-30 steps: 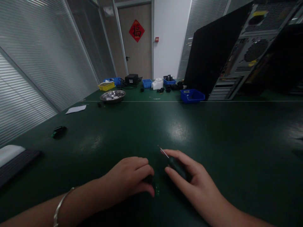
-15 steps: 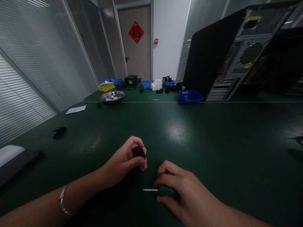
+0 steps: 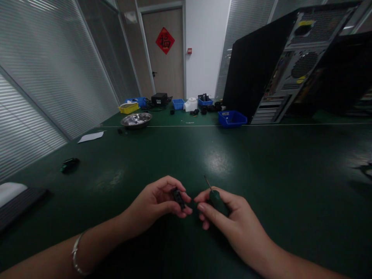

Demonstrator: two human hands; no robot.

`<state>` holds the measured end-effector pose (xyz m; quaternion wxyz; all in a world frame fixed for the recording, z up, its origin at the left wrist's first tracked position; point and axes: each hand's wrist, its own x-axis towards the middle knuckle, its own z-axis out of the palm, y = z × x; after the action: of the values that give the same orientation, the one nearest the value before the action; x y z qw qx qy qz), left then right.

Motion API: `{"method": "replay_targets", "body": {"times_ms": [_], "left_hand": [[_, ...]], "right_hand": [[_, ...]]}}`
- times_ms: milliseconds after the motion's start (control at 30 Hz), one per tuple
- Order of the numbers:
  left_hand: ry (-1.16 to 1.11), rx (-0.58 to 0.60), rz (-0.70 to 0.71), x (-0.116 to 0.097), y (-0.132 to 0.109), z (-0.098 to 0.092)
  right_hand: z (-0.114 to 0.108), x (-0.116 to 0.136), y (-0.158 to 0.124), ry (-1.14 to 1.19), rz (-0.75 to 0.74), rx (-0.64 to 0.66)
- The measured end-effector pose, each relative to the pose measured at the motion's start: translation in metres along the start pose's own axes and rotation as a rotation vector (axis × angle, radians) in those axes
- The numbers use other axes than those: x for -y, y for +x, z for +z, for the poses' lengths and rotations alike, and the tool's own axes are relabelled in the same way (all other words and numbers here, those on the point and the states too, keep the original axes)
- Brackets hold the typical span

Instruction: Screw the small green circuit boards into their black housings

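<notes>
In the head view, my left hand (image 3: 162, 199) is closed around a small black rectangular plastic part (image 3: 178, 198), with fingers and thumb on its sides. Its exact kind cannot be made out. To the right, my right hand (image 3: 229, 217) grips a screwdriver (image 3: 218, 202) by its dark green handle. The screwdriver's thin shaft points up and slightly left, away from the black part. A small gap separates the fingertips of the two hands, and both are held over the near part of the dark green table (image 3: 162, 159).
A keyboard (image 3: 20, 205) and a small dark object (image 3: 69, 165) lie at the left. Farther back are a paper sheet (image 3: 90, 136), a metal bowl (image 3: 136, 120), a blue bin (image 3: 232, 118) and a white device (image 3: 190, 104). A black computer case (image 3: 258, 66) stands at the right.
My right hand has risen, and the screwdriver has swung from pointing left to pointing up. My left hand has shifted slightly right and turned the black part, exposing more of its face.
</notes>
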<state>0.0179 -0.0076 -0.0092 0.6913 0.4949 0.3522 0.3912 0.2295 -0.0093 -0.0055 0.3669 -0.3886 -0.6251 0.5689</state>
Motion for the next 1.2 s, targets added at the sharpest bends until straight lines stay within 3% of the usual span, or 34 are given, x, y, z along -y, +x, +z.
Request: {"method": "replay_targets", "body": {"times_ms": [267, 467, 833, 1067, 1200], "left_hand": [[0.207, 0.019, 0.096, 0.010, -0.003, 0.011], [0.378, -0.014, 0.116, 0.009, -0.005, 0.014], [0.345, 0.025, 0.141, 0.005, -0.005, 0.016], [0.599, -0.033, 0.186, 0.008, -0.004, 0.010], [0.616, -0.009, 0.185, 0.009, -0.003, 0.009]], "right_hand": [[0.009, -0.002, -0.003, 0.111, -0.049, 0.033], [0.010, 0.000, -0.006, 0.021, -0.033, 0.026], [0.012, 0.001, -0.003, 0.088, 0.017, 0.060], [0.012, -0.004, -0.003, 0.077, 0.035, 0.049], [0.012, -0.005, -0.004, 0.031, 0.037, 0.032]]}}
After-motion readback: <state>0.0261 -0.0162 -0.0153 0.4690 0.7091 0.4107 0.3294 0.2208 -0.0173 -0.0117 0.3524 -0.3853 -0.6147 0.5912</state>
